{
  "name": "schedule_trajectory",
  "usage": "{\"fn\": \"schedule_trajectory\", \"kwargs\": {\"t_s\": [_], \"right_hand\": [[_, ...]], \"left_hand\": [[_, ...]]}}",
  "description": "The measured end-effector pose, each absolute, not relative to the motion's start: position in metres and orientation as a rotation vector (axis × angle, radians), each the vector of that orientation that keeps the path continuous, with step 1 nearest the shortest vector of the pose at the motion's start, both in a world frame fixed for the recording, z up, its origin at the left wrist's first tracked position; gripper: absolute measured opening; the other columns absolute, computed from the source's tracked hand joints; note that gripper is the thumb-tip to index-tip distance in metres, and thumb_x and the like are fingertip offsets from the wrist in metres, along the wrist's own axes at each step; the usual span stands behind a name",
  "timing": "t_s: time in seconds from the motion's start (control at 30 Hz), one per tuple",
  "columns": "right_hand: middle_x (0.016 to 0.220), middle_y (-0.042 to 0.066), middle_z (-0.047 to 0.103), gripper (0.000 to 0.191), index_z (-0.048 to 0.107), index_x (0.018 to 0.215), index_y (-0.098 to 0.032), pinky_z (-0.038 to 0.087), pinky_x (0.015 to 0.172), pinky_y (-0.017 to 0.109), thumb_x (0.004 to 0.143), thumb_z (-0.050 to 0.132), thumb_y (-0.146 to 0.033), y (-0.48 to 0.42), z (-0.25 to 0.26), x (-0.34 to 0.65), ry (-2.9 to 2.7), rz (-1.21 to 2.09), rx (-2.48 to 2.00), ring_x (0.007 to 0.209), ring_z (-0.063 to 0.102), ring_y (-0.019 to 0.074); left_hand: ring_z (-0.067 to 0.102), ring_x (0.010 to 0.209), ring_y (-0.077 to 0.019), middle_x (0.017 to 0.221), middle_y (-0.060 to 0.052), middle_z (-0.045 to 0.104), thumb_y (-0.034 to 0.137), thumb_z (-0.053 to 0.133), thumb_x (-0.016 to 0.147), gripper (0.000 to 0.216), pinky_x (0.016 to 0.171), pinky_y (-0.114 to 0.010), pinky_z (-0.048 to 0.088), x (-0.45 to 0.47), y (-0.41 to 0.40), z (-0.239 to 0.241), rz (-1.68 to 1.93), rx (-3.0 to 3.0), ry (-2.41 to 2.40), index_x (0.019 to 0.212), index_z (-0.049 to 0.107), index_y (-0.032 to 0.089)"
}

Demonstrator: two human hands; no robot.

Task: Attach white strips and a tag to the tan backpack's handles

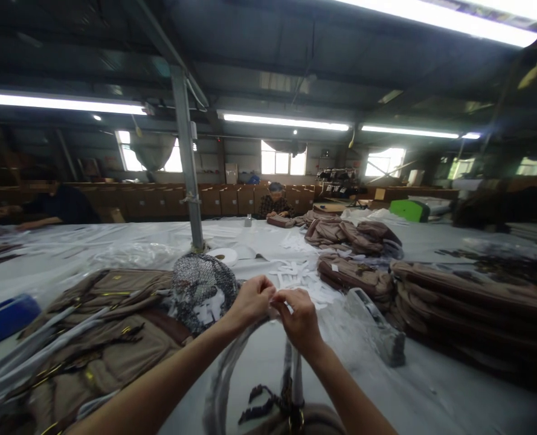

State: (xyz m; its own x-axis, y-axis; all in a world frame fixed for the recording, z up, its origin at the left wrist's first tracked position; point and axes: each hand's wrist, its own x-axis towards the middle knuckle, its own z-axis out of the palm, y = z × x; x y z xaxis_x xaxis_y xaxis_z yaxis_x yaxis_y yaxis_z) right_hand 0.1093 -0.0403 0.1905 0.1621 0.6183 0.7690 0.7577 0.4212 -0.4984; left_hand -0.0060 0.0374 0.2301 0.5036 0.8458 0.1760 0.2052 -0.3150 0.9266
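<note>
My left hand [251, 300] and my right hand [301, 320] meet over the white table, fingertips pinched together on a small pale piece that I cannot make out clearly. Grey wrapped straps [232, 362] run from my hands down toward a brown bag [295, 420] with a black tassel at the bottom edge. Just left of my left hand lies a dark mesh pouch [202, 287] with white scraps in it. White paper cut-outs [298, 275] lie scattered beyond my hands.
A pile of brown bags [105, 326] lies at the left, more stacks [453, 302] at the right. A tape dispenser [377, 323] sits right of my hands. A steel post [186, 163] rises from the table. Two people work at the far side.
</note>
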Motion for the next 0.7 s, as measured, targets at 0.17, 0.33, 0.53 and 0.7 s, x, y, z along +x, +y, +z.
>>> {"fn": "schedule_trajectory", "kwargs": {"t_s": [0.17,0.33,0.53,0.7], "right_hand": [[0.077,0.0,0.068,0.017,0.061,0.079,-0.021,0.024,0.098,0.037,0.091,0.048,-0.02,-0.047,0.189,0.113,-1.673,-0.3,-1.264,0.074,0.059,0.0135],[0.098,0.003,0.067,0.013,0.065,0.091,-0.024,0.022,0.102,0.041,0.09,0.052,-0.027,-0.034,0.193,0.119,-1.716,-0.243,-1.211,0.098,0.057,0.0181],[0.093,0.002,0.068,0.023,0.065,0.107,-0.025,0.043,0.08,0.026,0.091,0.049,-0.026,-0.014,0.183,0.113,-1.799,0.123,-1.082,0.085,0.061,0.0148],[0.105,0.004,0.067,0.028,0.061,0.115,-0.026,0.043,0.088,0.029,0.09,0.049,-0.024,-0.02,0.169,0.106,-1.695,0.117,-1.135,0.097,0.061,0.0169]], "left_hand": [[0.044,0.059,-0.0126,0.057,0.005,0.049,0.023,0.052,0.074,0.01,0.06,-0.026,0.032,-0.002,0.05,0.241,1.138,1.92,0.947,0.064,0.052,0.019],[0.046,0.058,-0.0125,0.059,0.005,0.05,0.027,0.052,0.075,0.012,0.058,-0.025,0.034,0.003,0.066,0.262,1.212,1.943,0.889,0.067,0.054,0.019],[0.043,0.052,-0.01,0.054,0.005,0.049,0.023,0.053,0.074,0.011,0.055,-0.024,0.034,0.008,0.085,0.258,1.206,1.87,0.864,0.065,0.054,0.016],[0.041,0.051,-0.0091,0.055,0.006,0.047,0.023,0.053,0.074,0.01,0.055,-0.023,0.033,0.005,0.101,0.244,1.296,1.774,0.894,0.067,0.054,0.016]]}}
